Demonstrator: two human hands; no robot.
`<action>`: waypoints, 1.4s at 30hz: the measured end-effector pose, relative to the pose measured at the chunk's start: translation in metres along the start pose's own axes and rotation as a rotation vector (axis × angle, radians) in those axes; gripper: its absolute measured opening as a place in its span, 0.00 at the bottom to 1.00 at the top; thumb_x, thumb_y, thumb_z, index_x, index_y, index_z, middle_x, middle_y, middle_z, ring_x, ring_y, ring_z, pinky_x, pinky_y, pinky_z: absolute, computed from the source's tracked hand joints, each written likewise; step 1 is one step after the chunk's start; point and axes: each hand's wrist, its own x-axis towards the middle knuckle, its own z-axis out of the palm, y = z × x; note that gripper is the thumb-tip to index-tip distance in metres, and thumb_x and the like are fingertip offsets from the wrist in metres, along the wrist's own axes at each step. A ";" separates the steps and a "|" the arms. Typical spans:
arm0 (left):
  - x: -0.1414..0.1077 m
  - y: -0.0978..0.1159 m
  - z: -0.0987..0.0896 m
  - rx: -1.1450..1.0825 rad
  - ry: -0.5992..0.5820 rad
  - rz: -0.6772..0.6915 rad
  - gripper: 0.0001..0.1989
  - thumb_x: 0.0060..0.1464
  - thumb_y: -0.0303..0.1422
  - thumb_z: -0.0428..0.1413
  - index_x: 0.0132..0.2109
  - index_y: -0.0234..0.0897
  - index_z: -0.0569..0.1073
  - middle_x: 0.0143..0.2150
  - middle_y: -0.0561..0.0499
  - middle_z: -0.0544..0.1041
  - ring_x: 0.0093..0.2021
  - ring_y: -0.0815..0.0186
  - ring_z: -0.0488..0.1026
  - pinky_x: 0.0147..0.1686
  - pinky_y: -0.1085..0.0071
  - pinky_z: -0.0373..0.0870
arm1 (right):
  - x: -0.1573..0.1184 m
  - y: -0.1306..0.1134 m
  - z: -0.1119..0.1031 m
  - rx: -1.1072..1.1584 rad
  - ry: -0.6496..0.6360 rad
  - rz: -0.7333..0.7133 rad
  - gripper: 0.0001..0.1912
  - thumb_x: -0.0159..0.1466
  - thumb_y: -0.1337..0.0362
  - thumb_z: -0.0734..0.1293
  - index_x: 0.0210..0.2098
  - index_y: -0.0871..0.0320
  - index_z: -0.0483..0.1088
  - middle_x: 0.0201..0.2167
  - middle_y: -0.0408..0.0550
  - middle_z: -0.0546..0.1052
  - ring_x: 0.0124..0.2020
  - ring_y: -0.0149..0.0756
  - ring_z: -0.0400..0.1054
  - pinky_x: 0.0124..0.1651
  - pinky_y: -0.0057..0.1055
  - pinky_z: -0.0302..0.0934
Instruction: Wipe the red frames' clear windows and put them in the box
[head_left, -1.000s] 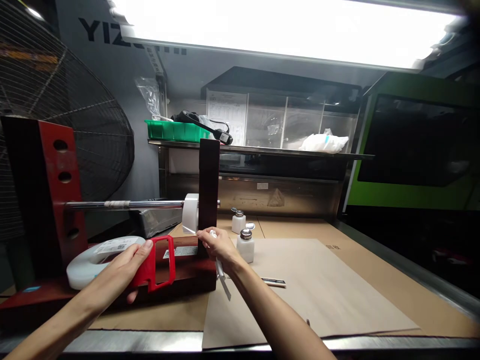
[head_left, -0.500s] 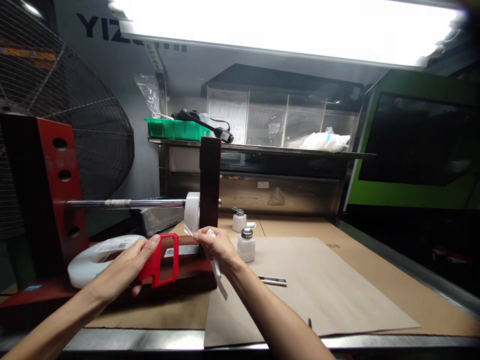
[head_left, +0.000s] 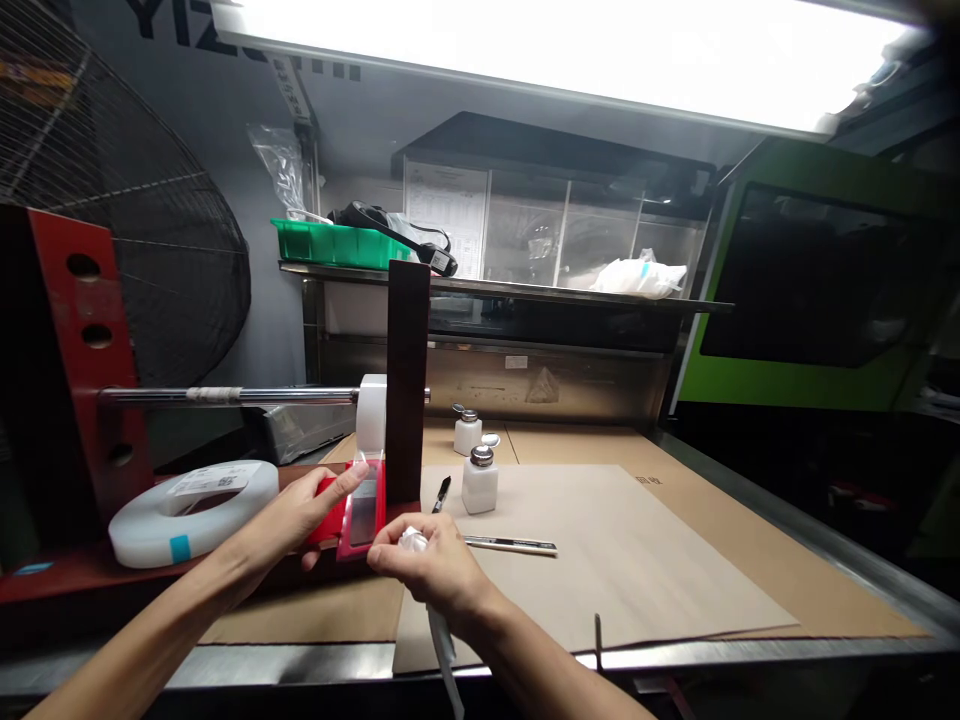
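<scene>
My left hand (head_left: 324, 510) is closed around the handle of a red plastic frame (head_left: 384, 490) with a rectangular opening. Clear film (head_left: 370, 459) comes down from a narrow roll (head_left: 372, 412) on a metal rod and lies across the frame's opening. At the frame's lower right corner, my right hand (head_left: 431, 565) pinches thumb to fingers, apparently on the film's end. A crumpled white strip (head_left: 442, 650) is bunched in that same hand and trails below it. To the left, a big roll of translucent film (head_left: 146, 540) lies flat on the red stand's base.
The stand's dark upright (head_left: 409, 380) rises close beside the frame. Two white pump bottles (head_left: 480, 485) stand behind my right hand. A box cutter (head_left: 514, 545) and a black pen (head_left: 442, 493) lie on brown paper (head_left: 600, 560). A green bin (head_left: 337, 243) sits on the shelf.
My right hand has pulled down from the roll, drawing film with it. The red frame has moved right and turned, now beneath the film. The view has shifted slightly.
</scene>
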 end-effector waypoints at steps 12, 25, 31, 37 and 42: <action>0.004 -0.002 0.004 0.109 -0.060 0.002 0.24 0.43 0.51 0.59 0.36 0.37 0.63 0.17 0.58 0.71 0.16 0.71 0.62 0.14 0.76 0.58 | -0.006 -0.001 -0.009 -0.086 0.034 -0.016 0.04 0.49 0.68 0.68 0.20 0.61 0.69 0.12 0.34 0.60 0.16 0.20 0.48 0.20 0.24 0.41; 0.003 -0.011 0.002 0.120 -0.077 0.007 0.22 0.43 0.49 0.59 0.35 0.38 0.61 0.18 0.58 0.70 0.14 0.72 0.60 0.14 0.75 0.53 | -0.005 0.003 -0.010 -0.134 0.041 -0.073 0.04 0.50 0.68 0.68 0.21 0.63 0.69 0.15 0.37 0.61 0.19 0.23 0.51 0.22 0.23 0.43; 0.003 -0.012 0.002 0.116 -0.072 0.005 0.25 0.42 0.53 0.59 0.34 0.39 0.61 0.18 0.60 0.67 0.15 0.71 0.60 0.15 0.75 0.52 | -0.006 0.001 -0.009 -0.161 0.040 -0.067 0.04 0.50 0.68 0.68 0.22 0.62 0.70 0.15 0.38 0.61 0.20 0.23 0.51 0.22 0.23 0.44; 0.003 -0.014 0.002 0.107 -0.066 0.014 0.26 0.40 0.54 0.60 0.33 0.39 0.60 0.17 0.60 0.68 0.15 0.71 0.59 0.15 0.74 0.53 | -0.009 0.000 -0.010 -0.346 0.051 -0.113 0.04 0.51 0.67 0.67 0.22 0.61 0.68 0.17 0.39 0.64 0.21 0.25 0.54 0.23 0.22 0.48; -0.001 -0.012 0.002 0.093 -0.068 0.010 0.27 0.41 0.54 0.59 0.36 0.38 0.62 0.18 0.58 0.70 0.16 0.71 0.60 0.15 0.75 0.53 | -0.012 0.002 -0.015 -0.622 0.143 -0.468 0.04 0.55 0.64 0.64 0.30 0.58 0.68 0.21 0.38 0.67 0.20 0.25 0.56 0.25 0.22 0.50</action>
